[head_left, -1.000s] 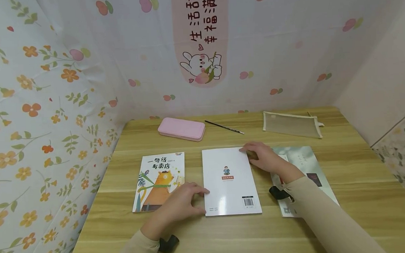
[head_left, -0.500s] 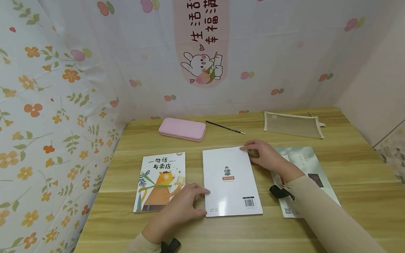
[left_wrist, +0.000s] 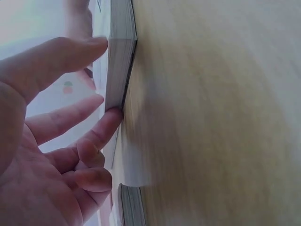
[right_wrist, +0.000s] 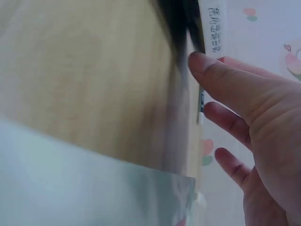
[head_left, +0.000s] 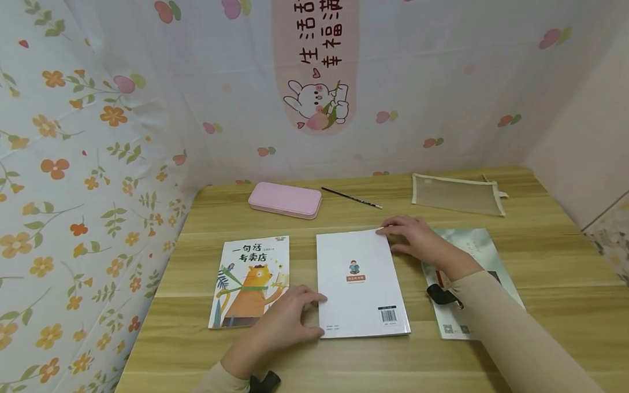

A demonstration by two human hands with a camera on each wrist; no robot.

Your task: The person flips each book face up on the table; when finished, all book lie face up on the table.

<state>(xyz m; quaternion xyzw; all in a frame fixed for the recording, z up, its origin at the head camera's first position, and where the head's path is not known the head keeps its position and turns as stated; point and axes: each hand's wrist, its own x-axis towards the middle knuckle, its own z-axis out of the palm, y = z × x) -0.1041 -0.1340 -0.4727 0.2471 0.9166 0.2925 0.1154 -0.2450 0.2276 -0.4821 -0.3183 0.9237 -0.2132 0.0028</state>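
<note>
White patterned cloth (head_left: 216,55) hangs as the backdrop, left and far sides. Wood-grain table (head_left: 362,368) below it. Both arms in beige sleeves (head_left: 525,342) reach in from the near side. Three books on the tabletop, spaced apart in a row. Pale green book (head_left: 479,243) on the right, partly under the right forearm. White book (head_left: 357,299) mid-table between the other two, back cover up, barcode at its near right corner. Bear-cover book (head_left: 245,294) on the left.

Left hand (head_left: 287,316): not gripping, thumb and index finger extended, tips touching white book's left edge toward the near end. Right hand (head_left: 417,242): also no firm grip visible, fingers loosely bent, fingertips at white book's far right corner, thumb by its right edge.

Far row, same order: mesh pouch (head_left: 456,196) with cream trim, far right; pink case (head_left: 285,200), far left; thin black pencil (head_left: 351,197) between them, lying near the case.
</note>
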